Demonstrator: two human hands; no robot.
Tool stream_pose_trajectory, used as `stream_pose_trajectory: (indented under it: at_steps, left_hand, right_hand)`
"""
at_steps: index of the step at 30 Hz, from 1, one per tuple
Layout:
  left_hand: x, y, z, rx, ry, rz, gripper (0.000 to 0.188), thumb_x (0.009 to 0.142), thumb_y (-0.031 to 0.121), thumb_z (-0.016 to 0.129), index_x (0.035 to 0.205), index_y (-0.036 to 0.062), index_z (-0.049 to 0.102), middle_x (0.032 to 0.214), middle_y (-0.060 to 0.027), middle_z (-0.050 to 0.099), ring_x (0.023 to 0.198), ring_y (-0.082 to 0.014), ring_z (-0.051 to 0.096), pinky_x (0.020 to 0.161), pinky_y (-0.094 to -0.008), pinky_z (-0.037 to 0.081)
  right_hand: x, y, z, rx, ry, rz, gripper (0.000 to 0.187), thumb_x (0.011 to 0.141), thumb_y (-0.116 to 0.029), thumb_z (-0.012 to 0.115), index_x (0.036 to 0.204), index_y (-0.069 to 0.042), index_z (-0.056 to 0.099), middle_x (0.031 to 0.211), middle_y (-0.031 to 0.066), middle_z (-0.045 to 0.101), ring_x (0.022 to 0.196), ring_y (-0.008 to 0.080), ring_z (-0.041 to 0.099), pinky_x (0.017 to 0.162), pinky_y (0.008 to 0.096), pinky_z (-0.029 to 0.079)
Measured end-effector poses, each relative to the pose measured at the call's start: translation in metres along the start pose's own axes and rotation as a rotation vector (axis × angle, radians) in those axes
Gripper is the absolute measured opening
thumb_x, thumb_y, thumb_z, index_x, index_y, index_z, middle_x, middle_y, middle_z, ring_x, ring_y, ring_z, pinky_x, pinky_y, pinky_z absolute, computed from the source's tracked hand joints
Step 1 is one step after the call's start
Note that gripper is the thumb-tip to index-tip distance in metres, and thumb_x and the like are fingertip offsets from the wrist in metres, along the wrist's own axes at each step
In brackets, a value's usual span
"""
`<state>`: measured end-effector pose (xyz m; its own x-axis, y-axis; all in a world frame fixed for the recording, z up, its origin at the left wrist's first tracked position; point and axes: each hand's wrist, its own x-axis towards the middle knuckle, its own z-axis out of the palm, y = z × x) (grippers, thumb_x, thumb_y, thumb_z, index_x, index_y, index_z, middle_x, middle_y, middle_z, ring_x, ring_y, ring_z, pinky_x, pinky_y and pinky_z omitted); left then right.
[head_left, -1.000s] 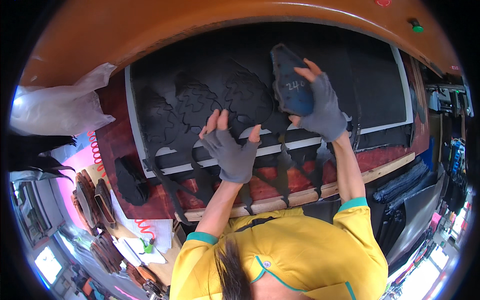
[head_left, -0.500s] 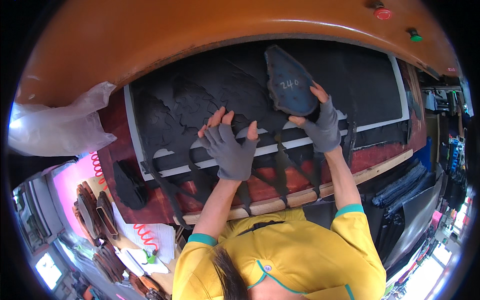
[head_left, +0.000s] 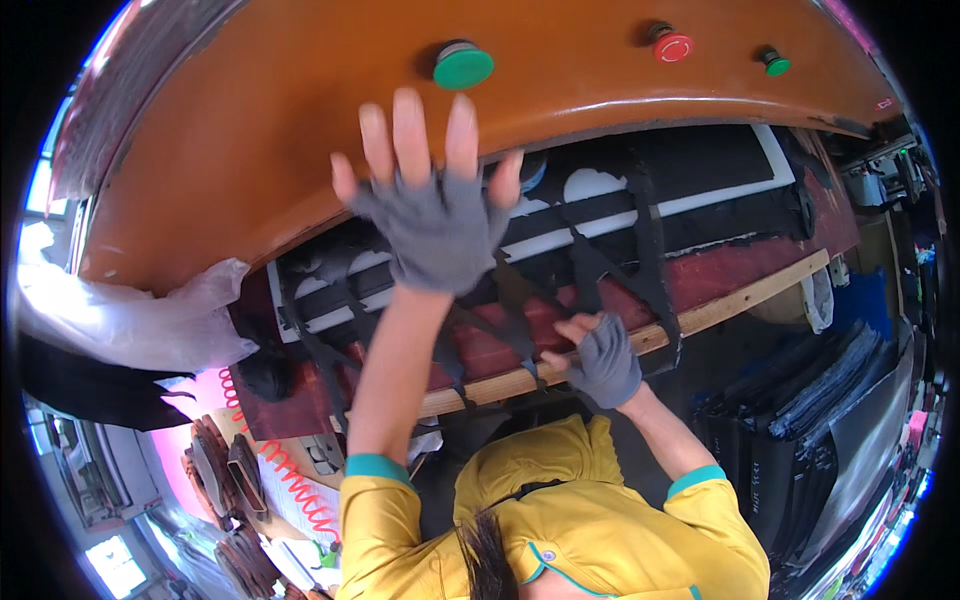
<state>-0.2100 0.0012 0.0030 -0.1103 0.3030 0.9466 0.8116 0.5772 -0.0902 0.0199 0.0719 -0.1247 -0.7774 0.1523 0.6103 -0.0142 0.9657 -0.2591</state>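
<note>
My left hand (head_left: 435, 205), in a grey fingerless glove, is raised with its fingers spread, just below a large green push button (head_left: 463, 66) on the orange machine front (head_left: 270, 110). It holds nothing. My right hand (head_left: 604, 362), gloved alike, hovers lower by the wooden rail (head_left: 745, 302), its fingers loosely bent and apart, nothing in them. Past the left hand lies the black sheet material (head_left: 700, 185) on a white board (head_left: 777, 152), cut through with holes. Part of the blue-grey cutting die (head_left: 533, 172) peeks out under the machine's edge; the rest is hidden.
Black offcut strips (head_left: 590, 270) hang over the dark red table (head_left: 715, 268). A red button (head_left: 672, 46) and a smaller green button (head_left: 776, 64) sit further right. Clear plastic film (head_left: 150, 325) bulges at left. More dies (head_left: 215, 460) stand at lower left; black sheets (head_left: 800, 410) lean at right.
My left hand has risen off the black sheet toward the large green button. The right hand has let go of the die and drawn back to the rail. The view has shifted upward.
</note>
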Motion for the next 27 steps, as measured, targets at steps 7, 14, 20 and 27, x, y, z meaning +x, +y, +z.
stream_pose_trajectory:
  at_steps: [7,14,20,27]
  left_hand:
    - [0.017,-0.010,0.045,-0.080,-0.035,0.046,0.063,0.091,0.048,0.056,0.138,0.0073,0.043,0.145,-0.0225,0.036,0.132,-0.0436,0.037,0.102,-0.0648,0.023]
    - [-0.134,0.031,-0.069,-0.116,-0.651,-0.180,0.060,0.091,0.035,0.060,0.135,-0.0020,0.043,0.144,-0.0272,0.034,0.131,-0.0466,0.037,0.107,-0.0599,0.027]
    - [-0.182,0.037,-0.077,-0.093,-0.721,-0.328,0.031,0.085,0.021,0.066,0.110,0.0056,0.060,0.115,-0.0164,0.054,0.099,-0.0377,0.055,0.088,-0.0491,0.042]
    - [-0.175,0.044,-0.074,-0.146,-0.697,-0.288,0.015,0.084,0.019,0.065,0.080,0.0063,0.059,0.084,-0.0125,0.056,0.075,-0.0339,0.055,0.070,-0.0449,0.044]
  right_hand:
    - [0.013,0.018,0.023,0.018,-0.151,-0.001,0.020,0.082,-0.031,0.067,0.084,-0.013,0.061,0.081,0.0045,0.055,0.079,0.0243,0.054,0.076,0.0389,0.044]
    - [0.038,0.020,0.034,0.011,-0.229,-0.028,0.020,0.082,-0.032,0.067,0.078,-0.012,0.062,0.081,0.0041,0.057,0.078,0.0241,0.053,0.074,0.0394,0.043]
    - [0.032,0.019,0.040,-0.016,-0.259,-0.063,0.019,0.083,-0.031,0.066,0.083,-0.012,0.062,0.082,0.0042,0.058,0.078,0.0238,0.054,0.078,0.0389,0.043]
    - [0.038,0.015,0.039,-0.027,-0.252,0.020,0.021,0.084,-0.031,0.065,0.080,-0.011,0.060,0.081,0.0067,0.056,0.080,0.0261,0.056,0.076,0.0395,0.043]
